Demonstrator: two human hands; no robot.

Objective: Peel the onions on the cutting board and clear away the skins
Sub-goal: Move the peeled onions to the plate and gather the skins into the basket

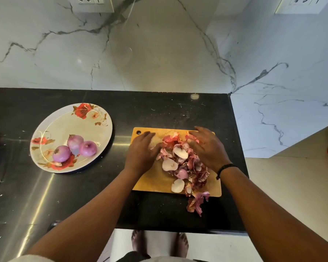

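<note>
Both hands lie flat with fingers straight on the cutting board (150,183): left hand (141,151) and right hand (206,148) flank the onion skins (182,163) between them.

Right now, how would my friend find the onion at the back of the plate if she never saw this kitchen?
Start at the black counter and find the flowered plate left of the cutting board. Three peeled purple onions sit close together on its near half. Hers is the back onion, nearest the wall, the only one with two onions in front of it.

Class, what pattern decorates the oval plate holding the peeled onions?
Red roses with brown leaves on the cream oval plate, seen in the head view.
</note>
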